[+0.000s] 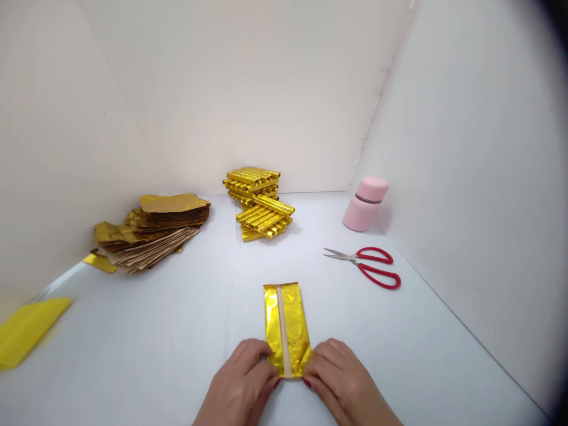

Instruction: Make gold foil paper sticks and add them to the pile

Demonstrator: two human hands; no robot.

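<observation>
A sheet of gold foil paper (293, 322) lies flat on the white table in front of me, its two sides folded inward so that a narrow tan strip shows down the middle. At its near left corner, my left hand (247, 378) pinches the edge between thumb and fingers. My right hand (339, 376) grips the near right corner in the same way. Both thumbs sit along the near edge, and the fingertips are partly hidden behind the paper and knuckles.
Stacked gold paper rolls (261, 207) stand at the back. A pile of tan and gold sheets (153, 228) is at left, with a yellow piece (31, 331) nearer. Red-handled scissors (355, 258) lie at right, below a pink bottle (364, 207). White walls (248, 89) enclose the table.
</observation>
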